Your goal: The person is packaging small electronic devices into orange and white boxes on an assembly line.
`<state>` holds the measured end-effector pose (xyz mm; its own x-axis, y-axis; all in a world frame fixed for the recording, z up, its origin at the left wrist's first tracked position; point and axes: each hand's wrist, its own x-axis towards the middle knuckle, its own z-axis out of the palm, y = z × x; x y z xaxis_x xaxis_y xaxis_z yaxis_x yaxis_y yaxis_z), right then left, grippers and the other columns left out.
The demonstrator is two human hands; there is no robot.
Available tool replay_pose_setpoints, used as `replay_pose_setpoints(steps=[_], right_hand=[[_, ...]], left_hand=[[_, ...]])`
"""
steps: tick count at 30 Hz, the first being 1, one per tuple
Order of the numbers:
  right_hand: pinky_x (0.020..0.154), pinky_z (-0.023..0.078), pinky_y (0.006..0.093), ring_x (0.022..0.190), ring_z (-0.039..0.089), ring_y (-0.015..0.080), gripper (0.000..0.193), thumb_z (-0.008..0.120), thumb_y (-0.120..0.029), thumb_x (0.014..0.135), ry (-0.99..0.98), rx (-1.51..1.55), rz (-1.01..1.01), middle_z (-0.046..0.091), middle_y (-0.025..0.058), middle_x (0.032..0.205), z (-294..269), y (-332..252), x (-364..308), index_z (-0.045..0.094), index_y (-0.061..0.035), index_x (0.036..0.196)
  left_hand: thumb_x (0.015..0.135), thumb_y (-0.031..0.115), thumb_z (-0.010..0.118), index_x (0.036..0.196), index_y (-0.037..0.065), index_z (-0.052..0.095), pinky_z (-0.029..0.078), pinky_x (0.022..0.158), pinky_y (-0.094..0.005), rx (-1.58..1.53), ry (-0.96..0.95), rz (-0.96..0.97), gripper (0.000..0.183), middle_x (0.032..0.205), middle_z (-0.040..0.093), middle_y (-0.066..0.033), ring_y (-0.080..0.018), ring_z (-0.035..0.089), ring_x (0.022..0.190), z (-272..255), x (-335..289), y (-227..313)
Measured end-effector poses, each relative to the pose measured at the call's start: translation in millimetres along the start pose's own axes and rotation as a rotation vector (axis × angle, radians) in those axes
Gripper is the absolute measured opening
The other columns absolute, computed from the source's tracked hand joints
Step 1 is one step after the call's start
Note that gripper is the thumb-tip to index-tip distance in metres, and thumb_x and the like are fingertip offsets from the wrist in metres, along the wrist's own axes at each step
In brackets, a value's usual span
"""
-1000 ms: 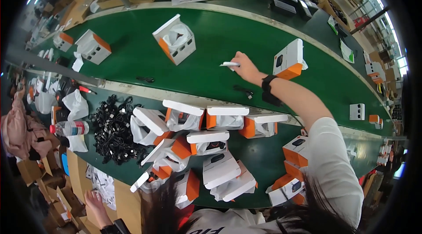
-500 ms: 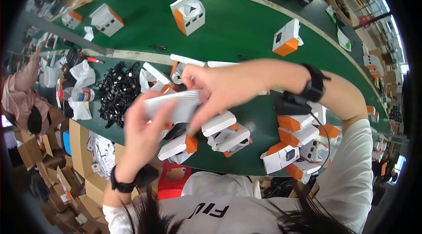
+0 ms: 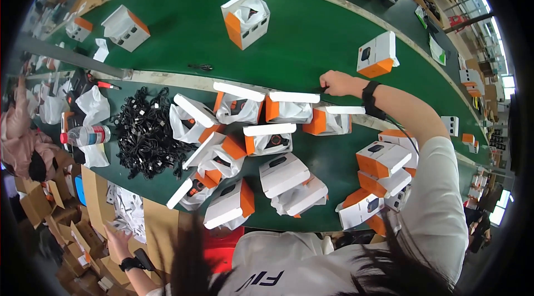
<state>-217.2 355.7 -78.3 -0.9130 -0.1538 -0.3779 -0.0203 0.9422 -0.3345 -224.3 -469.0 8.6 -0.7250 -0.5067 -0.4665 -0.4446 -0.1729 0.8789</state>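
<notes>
My right hand point(image 3: 340, 83) reaches over the green belt's near edge. Its fingers are closed, with a small dark end of what looks like a black cable at the fingertips. Low on the left, my left hand point(image 3: 118, 242) has its fingers apart beside a cardboard carton point(image 3: 99, 185) of white printed leaflets point(image 3: 130, 212). Several open white-and-orange boxes point(image 3: 295, 108) stand between my hands. Their lids are up, and white bags with dark devices show inside. A tangled heap of black cables point(image 3: 147, 135) lies left of them.
More white-and-orange boxes point(image 3: 384, 160) are stacked on the right. Others, such as one open box point(image 3: 247, 21), stand on the green belt point(image 3: 311, 23). A plastic bottle point(image 3: 89, 136) lies on the left near white bags. A co-worker's pink sleeve point(image 3: 25, 146) is at far left.
My hands have parted. The white layered bundle between them is gone from view. My right hand moved right to the belt; my left dropped down-left to the carton. Boxes appear shifted slightly.
</notes>
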Motion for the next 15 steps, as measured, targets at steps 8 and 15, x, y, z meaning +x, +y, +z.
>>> replay_pose_setpoints(steps=[8, 15], right_hand=[[0.05, 0.047, 0.0238, 0.057, 0.058, 0.0136, 0.013, 0.058, 0.002, 0.073, -0.445, 1.129, -0.067, 0.053, 0.006, 0.073, -190, -123, -68, 0.048, -0.0001, 0.081], [0.06, 0.043, 0.0343, 0.067, 0.051, 0.0169, 0.019, 0.049, -0.014, 0.078, -0.156, 0.4, -0.096, 0.054, 0.0079, 0.075, -129, -174, 79, 0.048, 0.0017, 0.09]], left_hand=[[0.088, 0.03, 0.052, 0.125, 0.006, 0.041, 0.041, 0.086, -0.0505, 0.279, -0.158, 0.246, 0.046, 0.121, 0.046, -0.0095, -0.027, 0.043, 0.113, -12, 7, -12], [0.087, 0.015, 0.051, 0.103, 0.002, 0.056, 0.044, 0.08, -0.0284, 0.396, -0.298, 0.545, 0.021, 0.107, 0.055, -0.0069, -0.0136, 0.052, 0.098, 225, -51, 45]])
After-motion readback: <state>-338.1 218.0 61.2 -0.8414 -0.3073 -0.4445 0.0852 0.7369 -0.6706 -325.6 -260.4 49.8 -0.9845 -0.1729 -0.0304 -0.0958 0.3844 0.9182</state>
